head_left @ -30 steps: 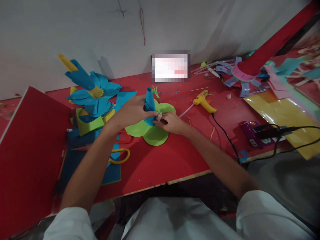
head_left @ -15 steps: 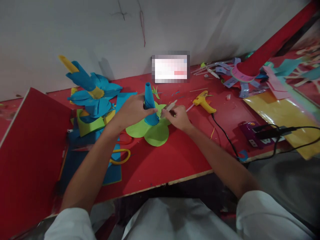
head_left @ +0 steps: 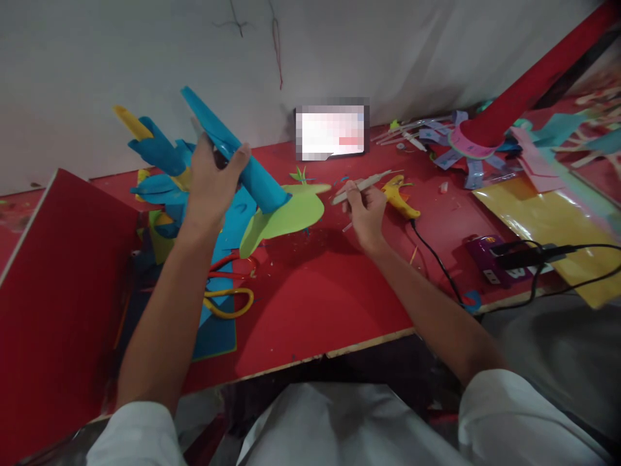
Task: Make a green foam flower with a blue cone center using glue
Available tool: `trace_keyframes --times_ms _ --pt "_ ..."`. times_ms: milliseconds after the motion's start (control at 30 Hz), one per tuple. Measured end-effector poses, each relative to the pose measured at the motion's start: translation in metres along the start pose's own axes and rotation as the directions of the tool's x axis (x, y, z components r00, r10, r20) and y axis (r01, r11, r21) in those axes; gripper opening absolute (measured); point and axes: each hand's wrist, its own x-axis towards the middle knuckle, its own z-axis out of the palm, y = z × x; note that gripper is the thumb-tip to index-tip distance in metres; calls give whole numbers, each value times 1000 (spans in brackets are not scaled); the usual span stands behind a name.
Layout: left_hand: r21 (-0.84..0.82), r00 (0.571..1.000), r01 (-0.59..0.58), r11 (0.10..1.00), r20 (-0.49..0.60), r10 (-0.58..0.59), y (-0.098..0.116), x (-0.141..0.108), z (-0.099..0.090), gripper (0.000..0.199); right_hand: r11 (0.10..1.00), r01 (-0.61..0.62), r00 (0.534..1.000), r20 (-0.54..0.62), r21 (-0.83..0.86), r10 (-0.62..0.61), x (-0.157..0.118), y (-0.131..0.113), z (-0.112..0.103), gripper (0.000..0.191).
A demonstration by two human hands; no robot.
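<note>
My left hand (head_left: 213, 171) is wrapped round a blue paper tube (head_left: 264, 184), which tilts up to the left above the table. A light green petal-shaped paper piece (head_left: 291, 217) sits on the tube's lower end, its edge turned toward me. Between the fingers of my right hand (head_left: 363, 210) is a slim whitish pen-like tool with a thin tip (head_left: 361, 186); its exact kind is unclear. Just right of that hand lies a yellow glue gun (head_left: 402, 199). Behind my left hand stands a blue paper flower (head_left: 158, 145) with a yellow centre, partly hidden.
Red-handled scissors (head_left: 242, 259) and yellow-handled scissors (head_left: 242, 304) lie on blue sheets (head_left: 218, 343). A blurred screen (head_left: 330, 133) leans at the wall. Rightward are a purple power box (head_left: 490, 259) with cables, a gold sheet (head_left: 533, 226) and a red cone (head_left: 514, 110). A red board (head_left: 63, 291) stands left.
My left hand has lifted the blue tube with the green piece off the table and tipped it leftward. My right hand has moved right, away from the green piece, still holding the pen-like tool.
</note>
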Motion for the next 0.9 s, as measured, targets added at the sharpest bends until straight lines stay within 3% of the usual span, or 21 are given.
trace_keyframes --times_ms 100,167,333,400,533,667,733,800,900 --pt "-248 980 140 959 -101 -169 -7 6 1 65 1000 12 997 -77 -25 -14 0 3 -2 51" --pt "-327 972 159 931 -112 -205 -8 7 3 62 999 19 998 -61 -44 -22 -1 4 -2 50" --pt "-547 952 91 832 -198 -234 -11 7 10 46 995 82 978 195 -63 -69 -1 10 3 35" --pt "-605 951 103 789 -171 -256 -10 6 13 37 993 96 952 298 -73 -70 -2 14 6 27" --pt "-675 956 145 723 -93 -278 -4 5 22 28 988 109 871 490 -111 -41 -9 13 15 34" --pt "-703 957 122 701 -102 -270 2 2 27 22 998 10 761 647 64 -49 -22 2 25 38" --pt "-698 955 86 711 -146 -259 2 2 25 20 986 -69 734 677 154 -54 -25 -2 28 41" --pt "-691 943 58 721 -200 -268 1 3 21 22 973 -123 760 649 195 -34 -22 -2 26 45" --pt "-695 921 38 718 -254 -294 -1 5 14 22 972 -136 875 484 191 27 -10 7 17 45"
